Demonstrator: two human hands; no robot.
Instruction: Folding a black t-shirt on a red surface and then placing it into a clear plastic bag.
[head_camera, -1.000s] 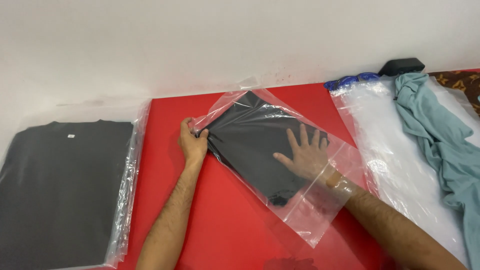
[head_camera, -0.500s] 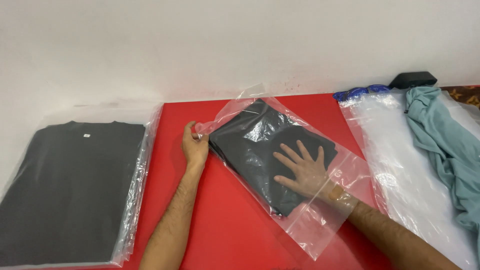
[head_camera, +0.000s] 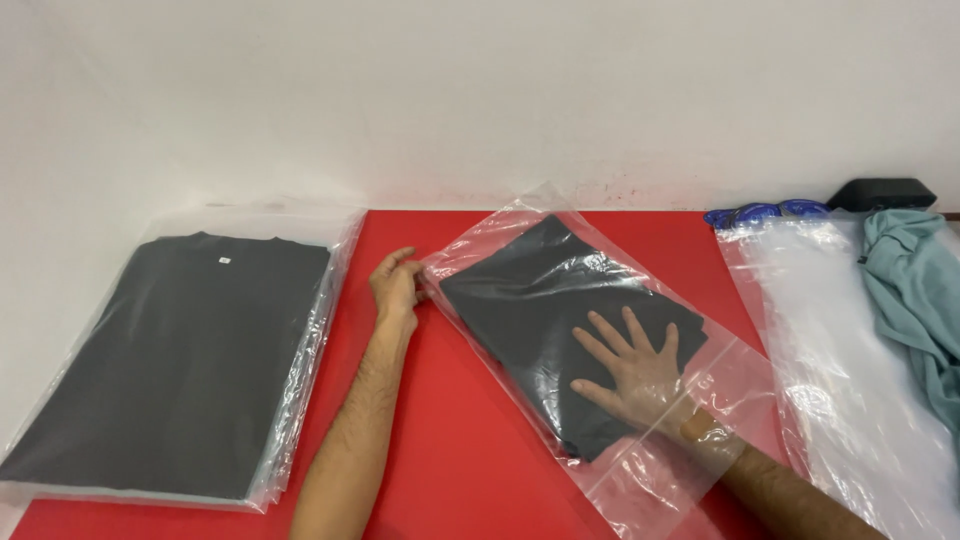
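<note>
Clear plastic lies over our right hand (head_camera: 635, 375), which is inside the clear plastic bag (head_camera: 600, 350), its fingers (head_camera: 625, 335) spread wide and pressed flat on the dark folded garment (head_camera: 545, 320); they grip nothing, they only press. Our left hand (head_camera: 398, 285) rests at the bag's closed far-left corner, its fingers (head_camera: 408, 262) curled loosely against the plastic edge; whether they pinch the film or merely steady it we cannot tell. The garment lies under the right palm and runs from there up toward the left fingers, fully inside the bag, which lies slantwise on the red tabletop (head_camera: 450, 440), its open mouth round our right wrist. We judge the step in hand to be seating and smoothing the folded garment inside its bag, and it looks nearly done. The next move would seem to call for drawing the right hand out of the mouth without dragging the fabric along, while the left keeps the far corner pinned. Well to the left of the left fingers lies a bagged dark shirt (head_camera: 190, 350), flat and apart from the work. Well to the right of the right fingers lies a stack of empty bags (head_camera: 830, 350), with a teal cloth (head_camera: 915, 290) draped over its far side and a small black object (head_camera: 885, 192) by the wall (head_camera: 480, 90).
</note>
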